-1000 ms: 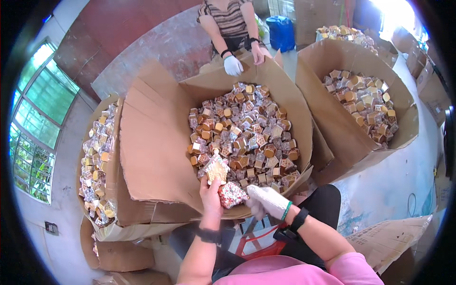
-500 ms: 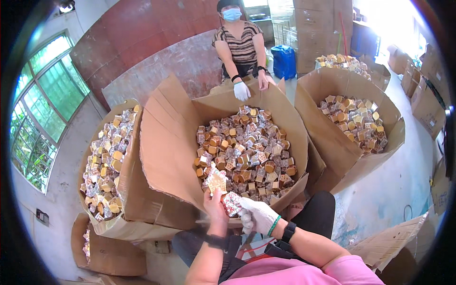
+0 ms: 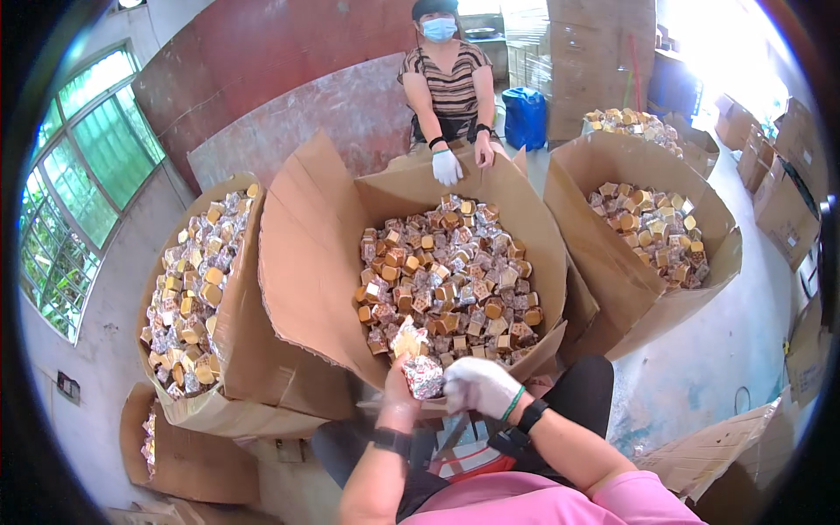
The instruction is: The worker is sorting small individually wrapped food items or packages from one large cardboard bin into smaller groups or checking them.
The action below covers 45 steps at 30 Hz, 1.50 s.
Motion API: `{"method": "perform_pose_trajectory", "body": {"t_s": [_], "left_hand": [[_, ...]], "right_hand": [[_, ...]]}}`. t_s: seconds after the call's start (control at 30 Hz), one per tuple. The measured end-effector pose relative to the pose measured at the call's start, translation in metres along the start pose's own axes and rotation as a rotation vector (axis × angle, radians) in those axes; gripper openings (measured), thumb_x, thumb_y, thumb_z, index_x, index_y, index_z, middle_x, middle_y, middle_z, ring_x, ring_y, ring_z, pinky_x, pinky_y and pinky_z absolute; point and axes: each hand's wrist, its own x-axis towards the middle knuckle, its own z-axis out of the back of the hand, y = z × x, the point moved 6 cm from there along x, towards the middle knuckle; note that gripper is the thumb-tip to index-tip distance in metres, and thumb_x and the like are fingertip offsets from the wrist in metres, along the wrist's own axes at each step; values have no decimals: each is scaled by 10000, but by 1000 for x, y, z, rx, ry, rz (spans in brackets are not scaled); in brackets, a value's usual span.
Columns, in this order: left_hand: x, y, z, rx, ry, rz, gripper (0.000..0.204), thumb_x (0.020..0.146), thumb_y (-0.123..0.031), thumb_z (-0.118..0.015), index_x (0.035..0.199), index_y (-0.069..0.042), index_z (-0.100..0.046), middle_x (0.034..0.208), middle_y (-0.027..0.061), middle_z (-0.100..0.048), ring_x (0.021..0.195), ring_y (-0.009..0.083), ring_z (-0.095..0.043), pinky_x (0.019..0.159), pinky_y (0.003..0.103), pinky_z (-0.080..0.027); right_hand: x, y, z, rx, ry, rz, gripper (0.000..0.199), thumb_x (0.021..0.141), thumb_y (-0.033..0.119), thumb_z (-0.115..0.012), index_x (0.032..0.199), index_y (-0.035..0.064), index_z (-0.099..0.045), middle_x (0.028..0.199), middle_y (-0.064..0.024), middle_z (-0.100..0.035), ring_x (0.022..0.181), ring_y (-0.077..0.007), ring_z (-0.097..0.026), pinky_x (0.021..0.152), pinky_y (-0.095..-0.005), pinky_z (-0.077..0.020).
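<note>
My left hand point(image 3: 400, 383) grips a golden piece point(image 3: 409, 340); red-and-white bundle point(image 3: 424, 376) at its near right. Gloved right hand point(image 3: 484, 387) beside bundle, finger closure: can't tell.

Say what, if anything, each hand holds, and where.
The left hand holds a tan piece by its near end, with a shiny speckled mass beside it. Whether the gloved right hand grips anything cannot be told.
</note>
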Motion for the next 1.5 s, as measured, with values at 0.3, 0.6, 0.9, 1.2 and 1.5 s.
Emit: {"method": "perform_pose_trajectory", "body": {"t_s": [0.3,0.6,0.9,1.2,1.5], "left_hand": [[-48,9,-16,243,104,304,525,983,-485,-410,1151,-7,-548,811,145,-653,552,218,-625,450,338,-523],[-48,22,-41,157,212,406,467,970,-437,-503,1181,-25,-562,836,114,-679,608,180,-654,525,315,-549],[-43,3,-13,680,94,220,395,929,-355,-565,1130,-18,-604,932,82,-675,758,159,-654,653,296,-541],[-61,18,-21,492,-41,303,453,928,-443,-517,1115,-34,-576,770,78,-637,564,194,-619,504,347,-533],[-51,66,-41,-37,202,431,516,881,-552,-470,1072,-87,-585,706,85,-589,581,245,-576,541,399,-518]], "right_hand": [[-6,81,20,-572,-184,301,153,825,156,-667,947,72,-628,849,11,-587,762,-78,-543,683,-248,-462],[-3,83,22,-808,-278,252,239,873,266,-647,933,36,-672,850,-4,-632,797,-107,-567,710,-273,-472],[-12,71,14,-747,-158,-95,342,889,376,-670,852,37,-640,612,-1,-517,483,-104,-512,444,-244,-436],[-20,44,13,-418,-99,-122,350,957,323,-564,673,120,-535,511,48,-401,402,-65,-331,392,-258,-295],[-1,36,23,158,49,83,310,969,334,-480,731,136,-464,559,47,-324,472,-128,-352,616,-337,-457]]}}
